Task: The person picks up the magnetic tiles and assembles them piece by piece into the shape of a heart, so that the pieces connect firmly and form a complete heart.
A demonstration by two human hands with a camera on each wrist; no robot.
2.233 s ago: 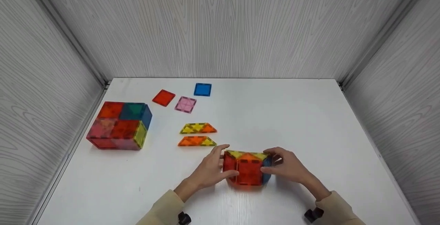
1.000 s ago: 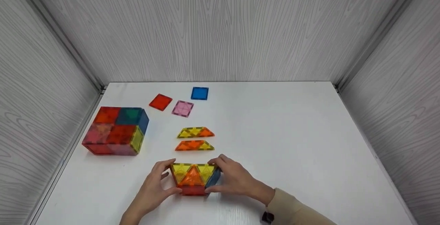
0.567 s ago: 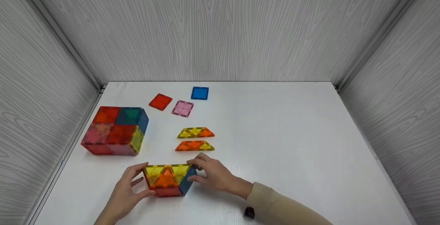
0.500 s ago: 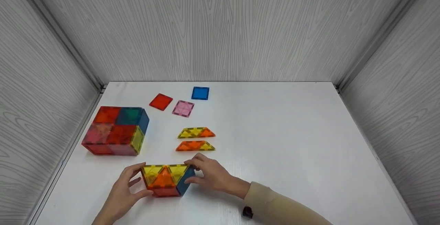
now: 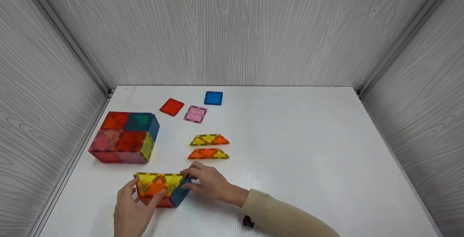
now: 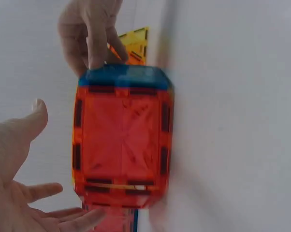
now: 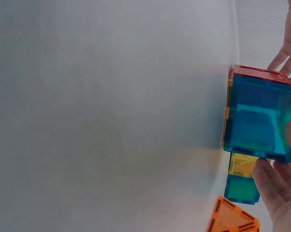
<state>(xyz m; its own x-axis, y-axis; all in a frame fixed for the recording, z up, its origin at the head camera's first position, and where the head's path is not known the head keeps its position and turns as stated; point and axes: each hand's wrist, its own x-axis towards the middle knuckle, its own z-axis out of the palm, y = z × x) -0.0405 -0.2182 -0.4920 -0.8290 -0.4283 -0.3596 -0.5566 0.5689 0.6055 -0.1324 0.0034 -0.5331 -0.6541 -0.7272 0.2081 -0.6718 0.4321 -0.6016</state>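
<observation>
A half-hexagon box of magnetic tiles (image 5: 158, 186) stands near the table's front left. Its top is yellow and orange triangles, its front red (image 6: 121, 140), its right side blue (image 7: 256, 116). My right hand (image 5: 212, 182) pinches the blue end, thumb on the blue face and fingers at the back corner. Around the left end is my left hand (image 5: 132, 211), its fingers fairly straight by the back left corner. In the left wrist view, my left thumb (image 6: 36, 116) is spread apart from the box. Whether those left fingers touch it, I cannot tell.
Behind the box, at left, sits a larger block of magnetic tiles (image 5: 134, 135). Two flat trapezoids of triangles, one (image 5: 209, 140) behind the other (image 5: 208, 153), lie at centre. Red (image 5: 172, 107), pink (image 5: 195, 114) and blue (image 5: 213, 98) square tiles lie farther back.
Both hands have moved the box leftward, and its triangle top has come more into view. Lately my left hand has shifted, its thumb now across the front of the top. The other tiles stayed put.
</observation>
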